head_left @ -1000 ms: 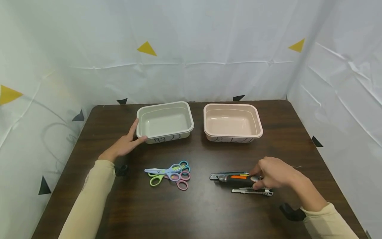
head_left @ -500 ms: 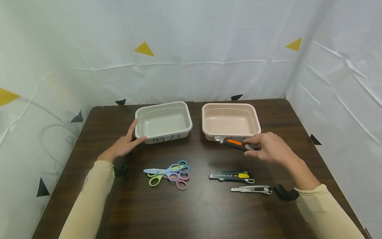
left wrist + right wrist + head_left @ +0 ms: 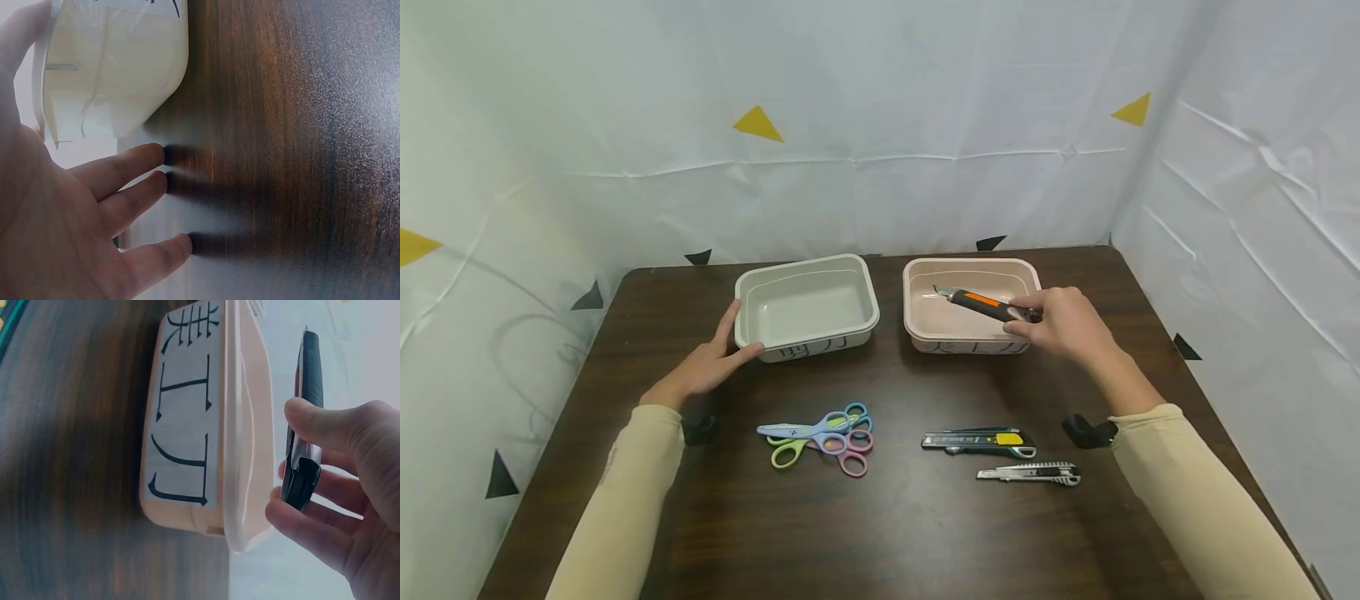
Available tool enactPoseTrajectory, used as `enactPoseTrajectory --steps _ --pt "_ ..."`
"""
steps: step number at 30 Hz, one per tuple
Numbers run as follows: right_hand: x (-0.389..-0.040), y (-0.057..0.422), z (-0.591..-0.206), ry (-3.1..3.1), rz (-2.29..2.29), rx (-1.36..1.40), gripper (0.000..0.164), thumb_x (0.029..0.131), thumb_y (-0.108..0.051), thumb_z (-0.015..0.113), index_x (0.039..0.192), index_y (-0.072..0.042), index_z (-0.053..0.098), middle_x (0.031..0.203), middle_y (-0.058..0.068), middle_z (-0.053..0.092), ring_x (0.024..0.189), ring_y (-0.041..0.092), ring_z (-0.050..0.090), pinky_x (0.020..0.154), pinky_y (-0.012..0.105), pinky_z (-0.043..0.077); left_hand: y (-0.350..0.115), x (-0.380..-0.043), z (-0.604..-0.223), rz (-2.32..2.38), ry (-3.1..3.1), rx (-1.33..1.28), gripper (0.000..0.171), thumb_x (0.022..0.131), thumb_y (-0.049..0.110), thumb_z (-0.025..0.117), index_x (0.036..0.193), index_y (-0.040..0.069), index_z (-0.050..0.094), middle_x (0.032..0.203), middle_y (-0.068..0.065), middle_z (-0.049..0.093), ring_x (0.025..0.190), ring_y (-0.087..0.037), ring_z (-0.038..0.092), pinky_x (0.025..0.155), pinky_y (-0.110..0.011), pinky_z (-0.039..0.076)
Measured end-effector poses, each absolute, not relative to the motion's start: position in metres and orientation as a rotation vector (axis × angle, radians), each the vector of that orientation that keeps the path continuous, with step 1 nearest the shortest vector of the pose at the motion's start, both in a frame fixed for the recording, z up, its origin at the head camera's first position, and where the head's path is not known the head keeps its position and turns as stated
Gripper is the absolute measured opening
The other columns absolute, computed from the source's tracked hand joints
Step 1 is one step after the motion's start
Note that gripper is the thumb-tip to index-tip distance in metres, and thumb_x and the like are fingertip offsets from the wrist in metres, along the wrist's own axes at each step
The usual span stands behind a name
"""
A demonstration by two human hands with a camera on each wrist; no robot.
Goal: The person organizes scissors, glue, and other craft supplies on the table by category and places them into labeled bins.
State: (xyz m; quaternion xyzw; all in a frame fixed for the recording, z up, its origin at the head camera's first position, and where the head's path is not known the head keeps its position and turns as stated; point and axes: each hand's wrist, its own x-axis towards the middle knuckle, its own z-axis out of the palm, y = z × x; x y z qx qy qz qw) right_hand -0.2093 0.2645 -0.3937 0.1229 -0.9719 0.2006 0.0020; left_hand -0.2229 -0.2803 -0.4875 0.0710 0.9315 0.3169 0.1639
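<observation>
Above the pink bin (image 3: 917, 333), my right hand (image 3: 1063, 323) pinches a black utility knife with an orange stripe (image 3: 981, 302) near its rear end. The right wrist view shows thumb and fingers on either side of this knife (image 3: 307, 434), over the bin's opening. My left hand (image 3: 703, 367) touches the near left corner of the grey-green bin (image 3: 778, 348), its fingers spread. In the left wrist view, several straight fingers (image 3: 134, 169) point down toward the tabletop beside that bin's wall (image 3: 125, 69).
A yellow-and-black utility knife (image 3: 979, 441) and a silver one (image 3: 1030, 473) lie on the dark wooden table (image 3: 850, 542). Several pastel scissors (image 3: 820, 435) lie heaped at centre left. White sheeting (image 3: 880, 125) encloses the table's back and sides. Handwritten labels mark both bins' fronts.
My right hand has picked up the orange-striped utility knife from beside the others, raising it forward until it is over the pink bin. The left hand stays at the grey-green bin.
</observation>
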Motion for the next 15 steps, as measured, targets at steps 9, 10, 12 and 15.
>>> enactPoseTrajectory --steps 9,10,12,15 --pt "-0.233 0.264 -0.401 -3.165 0.634 0.319 0.044 0.086 -0.031 0.077 0.121 -0.005 0.071 0.099 0.014 0.072 0.074 0.024 0.058 0.064 0.040 0.045 -0.274 -0.223 -0.485 0.921 2.645 0.201 0.090 0.093 0.070 0.044 0.150 0.048 -0.021 0.154 -0.032 0.024 0.125 -0.058 0.042 0.093 -0.071 0.037" --pt "-0.234 0.263 -0.402 -3.177 0.635 0.315 0.044 0.086 -0.031 0.077 0.121 -0.005 0.071 0.103 0.016 0.072 0.079 0.026 0.060 0.068 0.042 0.047 -0.274 -0.223 -0.484 0.921 2.646 0.200 0.089 0.092 0.070 0.044 0.150 0.048 -0.021 0.154 -0.032 0.024 0.125 -0.057 0.042 0.093 -0.071 0.037" --pt "-0.238 0.261 -0.405 -3.195 0.637 0.313 0.044 0.086 -0.031 0.077 0.120 -0.004 0.071 0.113 0.018 0.069 0.091 0.029 0.063 0.077 0.047 0.049 -0.273 -0.223 -0.484 0.918 2.643 0.203 0.090 0.093 0.069 0.044 0.150 0.047 -0.021 0.154 -0.032 0.024 0.125 -0.057 0.042 0.092 -0.071 0.037" --pt "-0.241 0.257 -0.408 -3.218 0.645 0.324 0.044 0.086 -0.031 0.076 0.120 -0.003 0.071 0.119 0.018 0.067 0.102 0.032 0.063 0.085 0.050 0.048 -0.273 -0.224 -0.484 0.920 2.645 0.199 0.090 0.093 0.069 0.045 0.151 0.046 -0.020 0.153 -0.032 0.025 0.125 -0.057 0.042 0.092 -0.071 0.037"
